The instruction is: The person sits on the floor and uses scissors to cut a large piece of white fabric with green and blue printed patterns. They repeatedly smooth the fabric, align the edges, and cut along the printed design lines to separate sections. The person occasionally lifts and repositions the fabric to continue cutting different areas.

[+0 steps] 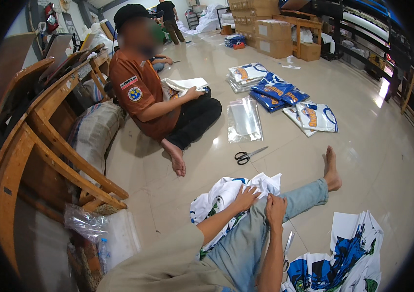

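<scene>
A white garment (219, 192) with blue and green print lies bunched over my leg and the floor beside it. My left hand (247, 198) rests on this cloth, its fingers stretched out over the fabric. Just to the right, my right hand (276, 208) has its fingers curled at the cloth's edge, pinching it above my knee. Beside my right forearm lies a pair of scissors (289, 246), partly hidden by the arm. More white, blue and green printed fabric (348, 258) is heaped on the floor to my right.
Black-handled scissors (248, 155) and clear plastic bags (244, 121) lie ahead. Bagged blue garments (277, 92) and bagged white garments (317, 118) stand beyond. A seated co-worker (153, 92) handles white cloth. Wooden furniture (46, 121) lines the left; cardboard boxes (271, 36) stand behind.
</scene>
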Demonstrator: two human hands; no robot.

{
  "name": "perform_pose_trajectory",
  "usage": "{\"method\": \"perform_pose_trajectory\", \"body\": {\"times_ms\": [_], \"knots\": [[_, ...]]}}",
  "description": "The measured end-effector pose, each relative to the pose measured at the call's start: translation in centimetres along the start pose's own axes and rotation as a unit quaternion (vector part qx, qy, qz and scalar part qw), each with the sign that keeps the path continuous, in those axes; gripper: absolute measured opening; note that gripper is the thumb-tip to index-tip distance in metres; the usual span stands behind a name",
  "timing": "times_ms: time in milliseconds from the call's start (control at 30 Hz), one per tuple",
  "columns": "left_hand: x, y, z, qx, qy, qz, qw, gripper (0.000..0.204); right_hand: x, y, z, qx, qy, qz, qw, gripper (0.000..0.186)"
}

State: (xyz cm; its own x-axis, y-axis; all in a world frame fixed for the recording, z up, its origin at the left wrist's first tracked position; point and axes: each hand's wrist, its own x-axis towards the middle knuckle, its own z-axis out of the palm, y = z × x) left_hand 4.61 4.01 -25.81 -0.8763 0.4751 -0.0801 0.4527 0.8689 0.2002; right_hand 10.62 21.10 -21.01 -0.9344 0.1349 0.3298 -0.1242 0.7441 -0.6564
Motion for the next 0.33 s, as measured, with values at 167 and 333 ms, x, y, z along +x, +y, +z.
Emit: {"method": "perform_pose_trajectory", "body": {"times_ms": [167,333], "knots": [[-3.1,-1.8,2.4,0.035,0.138,0.031,0.989,0.048,0.2,0.3,-0.6,0.001,0.004,0.002,1.000,0.028],[-7.4,-5.5,1.2,0.022,0.121,-0.015,0.992,0.048,0.4,-0.1,-0.8,-0.004,-0.019,0.015,1.000,0.027]]}}
